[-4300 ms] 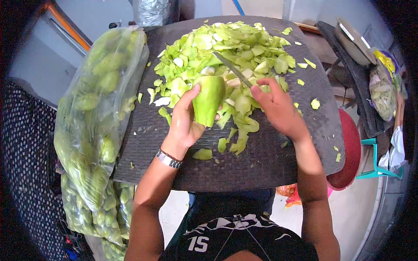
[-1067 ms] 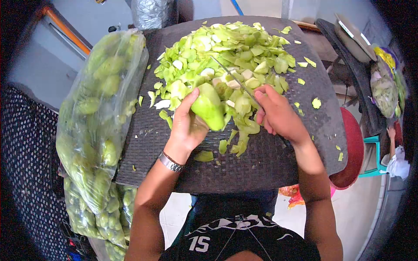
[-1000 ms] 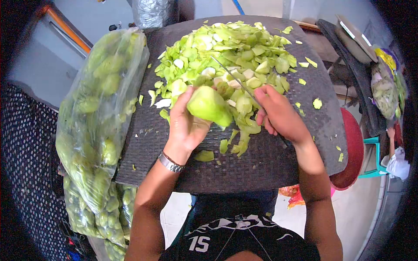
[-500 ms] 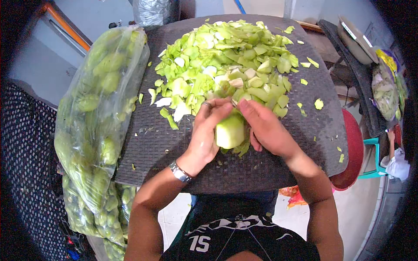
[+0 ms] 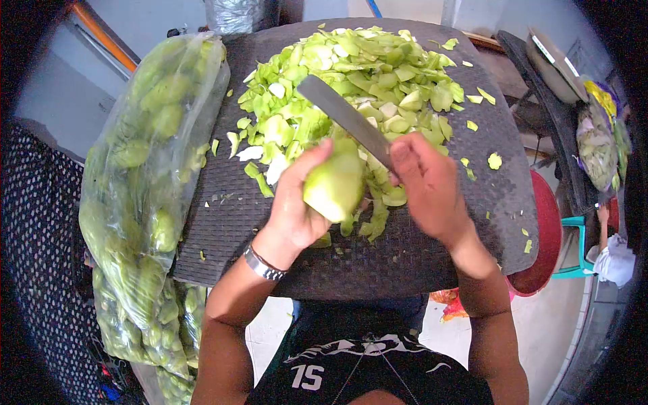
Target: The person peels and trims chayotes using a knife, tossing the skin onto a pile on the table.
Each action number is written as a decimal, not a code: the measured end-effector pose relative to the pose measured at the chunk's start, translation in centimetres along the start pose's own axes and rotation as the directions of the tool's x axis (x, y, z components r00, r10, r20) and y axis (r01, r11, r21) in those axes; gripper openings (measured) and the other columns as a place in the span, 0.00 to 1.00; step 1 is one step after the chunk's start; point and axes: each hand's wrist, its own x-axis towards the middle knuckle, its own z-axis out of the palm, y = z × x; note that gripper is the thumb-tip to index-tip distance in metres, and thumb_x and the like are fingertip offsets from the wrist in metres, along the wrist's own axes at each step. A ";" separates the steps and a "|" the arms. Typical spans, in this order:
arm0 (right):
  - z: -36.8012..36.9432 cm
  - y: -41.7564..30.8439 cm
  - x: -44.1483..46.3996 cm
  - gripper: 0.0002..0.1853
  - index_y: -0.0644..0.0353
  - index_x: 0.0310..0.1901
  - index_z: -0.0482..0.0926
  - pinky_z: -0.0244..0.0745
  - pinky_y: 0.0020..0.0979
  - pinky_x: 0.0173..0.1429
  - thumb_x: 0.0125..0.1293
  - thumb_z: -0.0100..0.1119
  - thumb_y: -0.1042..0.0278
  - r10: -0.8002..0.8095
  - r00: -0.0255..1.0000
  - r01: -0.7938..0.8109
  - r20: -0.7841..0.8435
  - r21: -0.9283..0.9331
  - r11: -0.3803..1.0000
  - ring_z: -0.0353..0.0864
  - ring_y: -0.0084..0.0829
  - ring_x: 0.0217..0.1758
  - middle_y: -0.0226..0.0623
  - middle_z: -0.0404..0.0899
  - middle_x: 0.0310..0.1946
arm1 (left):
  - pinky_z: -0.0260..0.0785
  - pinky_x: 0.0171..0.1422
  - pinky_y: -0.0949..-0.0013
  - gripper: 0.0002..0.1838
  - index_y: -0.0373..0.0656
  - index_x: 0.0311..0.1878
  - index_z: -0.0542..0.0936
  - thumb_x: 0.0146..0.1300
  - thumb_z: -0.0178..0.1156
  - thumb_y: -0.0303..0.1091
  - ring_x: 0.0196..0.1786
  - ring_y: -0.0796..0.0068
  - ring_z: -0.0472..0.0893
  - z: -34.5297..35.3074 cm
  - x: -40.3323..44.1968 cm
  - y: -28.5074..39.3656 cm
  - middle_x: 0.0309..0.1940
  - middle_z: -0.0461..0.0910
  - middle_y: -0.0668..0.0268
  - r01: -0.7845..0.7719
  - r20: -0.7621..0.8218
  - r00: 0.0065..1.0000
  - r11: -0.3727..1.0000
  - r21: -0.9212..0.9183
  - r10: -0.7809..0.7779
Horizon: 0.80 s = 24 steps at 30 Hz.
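Remotely, I see the left hand [image 5: 297,210] gripping a green fruit [image 5: 333,183] just at the near side of the heap of peelings [image 5: 371,57], while the right hand [image 5: 433,192] is wrapped around the handle end of a knife [image 5: 351,126], its blade slanting over the heap. Left of that heap, I make out a clear plastic bag [image 5: 152,158] filled with more green produce.
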 end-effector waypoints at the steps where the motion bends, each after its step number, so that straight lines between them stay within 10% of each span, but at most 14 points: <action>1: -0.5 0.2 0.3 0.22 0.65 0.44 0.80 0.74 0.38 0.33 0.78 0.58 0.48 -0.027 1.000 0.026 -0.011 -0.034 0.999 0.83 0.35 0.26 0.46 0.82 0.23 | 0.81 0.54 0.55 0.23 0.42 0.59 0.78 0.75 0.57 0.51 0.48 0.59 0.87 -0.2 0.4 0.3 0.49 0.85 0.55 -0.042 0.002 0.999 0.999 -0.016 0.042; 4: -1.1 0.4 1.0 0.24 0.64 0.38 0.81 0.73 0.39 0.31 0.75 0.62 0.46 -0.062 0.998 0.060 -0.012 -0.132 0.989 0.82 0.34 0.25 0.45 0.81 0.21 | 0.80 0.58 0.52 0.24 0.41 0.60 0.78 0.75 0.55 0.52 0.50 0.58 0.86 -0.5 1.3 0.5 0.49 0.85 0.55 -0.086 -0.215 0.974 0.994 -0.060 0.072; 12: -0.6 1.1 0.9 0.32 0.62 0.50 0.80 0.69 0.32 0.31 0.58 0.78 0.41 -0.082 0.995 0.092 0.050 -0.252 0.963 0.75 0.25 0.23 0.37 0.76 0.20 | 0.77 0.64 0.48 0.27 0.42 0.67 0.75 0.76 0.54 0.52 0.60 0.54 0.82 -1.0 1.5 0.5 0.59 0.82 0.55 -0.101 -0.101 0.991 0.981 -0.166 0.085; 17: 0.0 1.3 0.3 0.54 0.65 0.72 0.62 0.83 0.47 0.49 0.55 0.77 0.35 -0.251 0.942 0.305 0.223 -0.253 0.918 0.88 0.57 0.45 0.60 0.85 0.41 | 0.76 0.65 0.50 0.25 0.45 0.66 0.76 0.76 0.56 0.52 0.59 0.59 0.83 -0.7 1.0 -0.5 0.59 0.83 0.59 -0.034 -0.036 0.999 0.986 -0.163 0.029; 24: 1.5 2.3 -0.4 0.64 0.61 0.81 0.49 0.72 0.39 0.33 0.54 0.78 0.36 -0.325 0.923 0.373 0.206 -0.264 0.890 0.81 0.40 0.24 0.41 0.73 0.20 | 0.67 0.76 0.48 0.32 0.45 0.73 0.72 0.77 0.52 0.57 0.66 0.53 0.80 -0.7 1.6 -2.3 0.66 0.79 0.56 -0.030 -0.010 1.000 0.999 -0.019 0.030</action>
